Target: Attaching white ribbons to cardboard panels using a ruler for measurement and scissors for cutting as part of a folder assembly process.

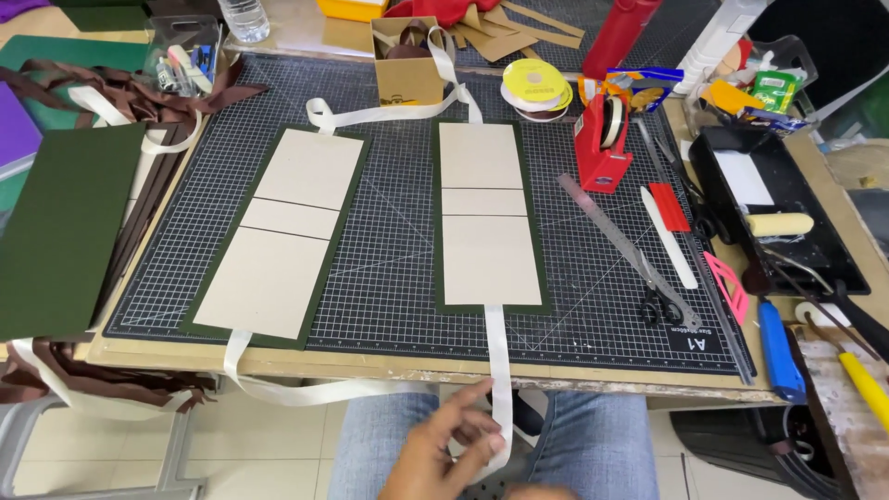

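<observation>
The ribbon (499,370) is a cream, flat, woven-looking band; it runs out from under the right cover (489,215) at the mat's 6 o'clock edge and hangs over the front of the surface (370,368) toward the lap; it looks light, limp and somewhat slick, likely to slide through a loose pinch and to twist or crease if tugged sideways; the best hold seems the flat of its free end, pinched across the width.

One hand (443,452) sits at 6 o'clock in the view, fingers curled with the tips on the ribbon's lower end, pinching it lightly; which hand it is I cannot tell for sure, though it reads as the left; the other hand is a blur at the bottom edge at most, its state not readable.

The right cover is three pale grey boards laid on dark green cloth or paper, stiff and matt, with a narrow middle strip between two larger panels; the left cover (281,227) at 9 o'clock is built the same and tilted, with its own ribbon (306,393) looping below; both lie on a dark gridded cutting mat (398,268), rubbery and flat.

At 3 o'clock lie a steel ruler (616,236), thin and rigid, scissors (659,306), a red tape dispenser (602,139) and a black tray (773,208) with a foam roller; at 9 o'clock a loose green sheet (60,227).
</observation>
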